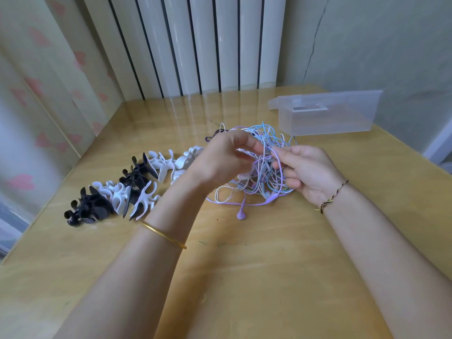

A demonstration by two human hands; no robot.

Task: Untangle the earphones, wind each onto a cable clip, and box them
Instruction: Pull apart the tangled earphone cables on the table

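**Item: earphone tangle, untangling step in hand**

Location: the earphones (269, 133) sit as one knotted bundle of blue, white and purple cords at table (244, 277) centre, partly lifted between both hands.
- Left hand (220, 157): at 9 o'clock of the bundle, fingers curled inward, pinching cords near its top.
- Right hand (310, 172): at 3 o'clock, thumb and forefinger pinching a purple cord (281, 177), the other fingers curled under.
- Purple earbud (241, 215): hangs free at 6 o'clock, resting on the table.
- Cable clips (127, 189): black and white, in a row running toward 8 o'clock, none wound.
- Box (327, 113): clear plastic, open, at 1 o'clock, well apart from the bundle; whatever shows inside it is too faint to identify.

Assessment: first step, barely begun. The next move likely calls for tracing the purple cord from its loose earbud and easing it through the loops gently, since pulling could tighten the knots.
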